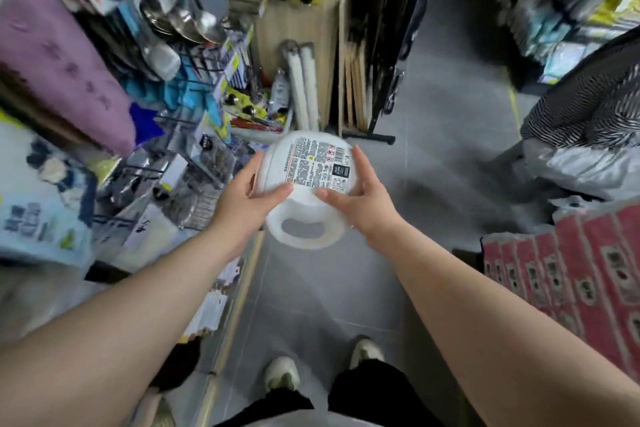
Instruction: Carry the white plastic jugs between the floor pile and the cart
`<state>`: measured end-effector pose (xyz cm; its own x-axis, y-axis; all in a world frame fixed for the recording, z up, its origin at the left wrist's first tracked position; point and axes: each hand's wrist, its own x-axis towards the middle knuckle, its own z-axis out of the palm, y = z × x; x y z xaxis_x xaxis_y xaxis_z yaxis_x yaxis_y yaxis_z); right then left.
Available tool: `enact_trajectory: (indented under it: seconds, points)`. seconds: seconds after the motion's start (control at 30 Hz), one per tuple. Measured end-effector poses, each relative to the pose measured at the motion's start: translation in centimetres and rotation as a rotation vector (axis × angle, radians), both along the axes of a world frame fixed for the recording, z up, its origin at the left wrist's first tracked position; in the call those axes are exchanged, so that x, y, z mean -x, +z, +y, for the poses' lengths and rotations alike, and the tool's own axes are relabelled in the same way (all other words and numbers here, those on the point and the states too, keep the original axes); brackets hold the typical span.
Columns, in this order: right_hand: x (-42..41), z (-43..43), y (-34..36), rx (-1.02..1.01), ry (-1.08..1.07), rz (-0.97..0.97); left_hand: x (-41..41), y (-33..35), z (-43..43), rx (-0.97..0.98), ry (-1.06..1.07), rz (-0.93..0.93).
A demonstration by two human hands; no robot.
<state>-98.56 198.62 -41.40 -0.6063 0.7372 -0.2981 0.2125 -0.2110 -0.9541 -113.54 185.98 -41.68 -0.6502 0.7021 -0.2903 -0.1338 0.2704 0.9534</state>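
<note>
Currently: white jug (306,184), held in mid-air above the floor (433,156). Long axis runs 12 to 6 o'clock, handle loop at 6. Left hand (249,199) pinches the 9 o'clock flank; right hand (360,198) clasps the 3 o'clock flank. Equally near.

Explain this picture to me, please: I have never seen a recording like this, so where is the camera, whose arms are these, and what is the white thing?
There is no machine here. The one picture comes from a wide-angle camera worn on a person's head, looking forward and down, so the two bare arms are the wearer's own. The left hand and right hand hold a white plastic jug between them, its printed label facing up and its handle toward the person. Below are grey floor tiles and the wearer's pale shoes. This is a shop aisle: packed shelves of goods on the left, red packets on the right.
</note>
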Motion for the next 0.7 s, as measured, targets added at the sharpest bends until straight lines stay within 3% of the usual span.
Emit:
enact_trajectory:
  seconds: [0.37,0.7]
  points:
    - [4.3,-1.1,4.3,-0.056,0.510,0.114,-3.9,4.6,-7.4,-0.069,0.539,0.043]
    - [3.6,-9.3,6.9,-0.077,1.107,0.191,-16.3,7.4,-15.8,-0.109,1.146,0.140]
